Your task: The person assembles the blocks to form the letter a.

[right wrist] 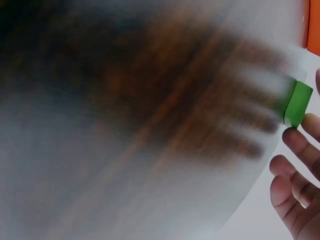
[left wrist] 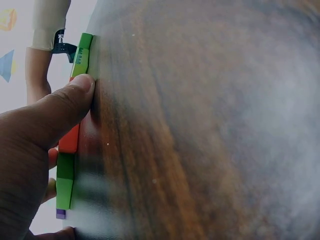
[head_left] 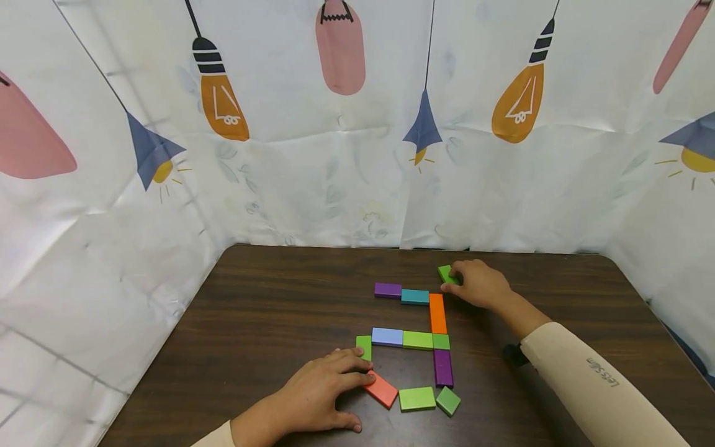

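Note:
In the head view, my left hand [head_left: 315, 392] lies flat with spread fingers, its fingertips touching a coral block [head_left: 383, 391] and the near end of a green block [head_left: 364, 345]. Its thumb rests on the table. At the back, my right hand [head_left: 481, 284] pinches another green block [head_left: 447, 274] between thumb and fingers, just beyond an orange block [head_left: 438, 313]. The right wrist view shows fingertips at one end of this green block [right wrist: 298, 103]; most of the thumb is out of frame there.
Purple [head_left: 388, 290] and teal [head_left: 415, 297] blocks run toward the orange one. Below lie a light blue block [head_left: 387, 336], lime block [head_left: 418, 339], small green block [head_left: 440, 341], purple block [head_left: 444, 368], lime block [head_left: 417, 399] and turned green square [head_left: 449, 401]. A printed curtain [head_left: 335, 186] surrounds the brown table [head_left: 268, 310].

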`<state>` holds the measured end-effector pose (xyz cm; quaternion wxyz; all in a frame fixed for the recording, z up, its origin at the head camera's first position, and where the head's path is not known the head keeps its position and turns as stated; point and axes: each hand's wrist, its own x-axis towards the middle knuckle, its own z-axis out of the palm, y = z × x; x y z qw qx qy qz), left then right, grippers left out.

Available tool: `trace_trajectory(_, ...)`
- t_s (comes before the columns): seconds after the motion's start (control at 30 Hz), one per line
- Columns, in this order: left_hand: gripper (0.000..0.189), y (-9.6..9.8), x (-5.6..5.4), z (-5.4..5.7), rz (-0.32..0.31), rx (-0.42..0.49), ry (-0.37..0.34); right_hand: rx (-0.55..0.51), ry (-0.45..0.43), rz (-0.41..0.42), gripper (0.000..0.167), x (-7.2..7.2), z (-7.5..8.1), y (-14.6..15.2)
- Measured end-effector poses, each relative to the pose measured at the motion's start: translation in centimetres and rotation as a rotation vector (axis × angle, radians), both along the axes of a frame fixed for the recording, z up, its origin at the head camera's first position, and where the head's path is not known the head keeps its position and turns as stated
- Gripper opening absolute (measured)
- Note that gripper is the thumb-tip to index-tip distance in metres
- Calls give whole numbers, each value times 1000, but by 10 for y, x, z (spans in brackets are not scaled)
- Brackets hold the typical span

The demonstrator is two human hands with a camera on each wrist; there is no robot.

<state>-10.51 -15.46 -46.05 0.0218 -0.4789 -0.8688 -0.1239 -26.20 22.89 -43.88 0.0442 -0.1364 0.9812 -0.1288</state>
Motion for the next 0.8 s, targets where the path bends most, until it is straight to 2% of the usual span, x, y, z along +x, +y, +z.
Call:
trace_trajectory(0.17,69,1,0,1,1,-6,-7,-9,-36,-62,41,0,1,6)
trace_trajectory(0.37,69,1,0,2,0,-10,-16,11,-120,-134,55,2,3,17)
trace_trajectory(0.53,69,1,0,2,-1,-11,-13,13,-127,-109,54,10,6,25)
trace_trajectory(0.8,68,1,0,2,-1,-8,-1,3,-76,-48,44,30,9,31)
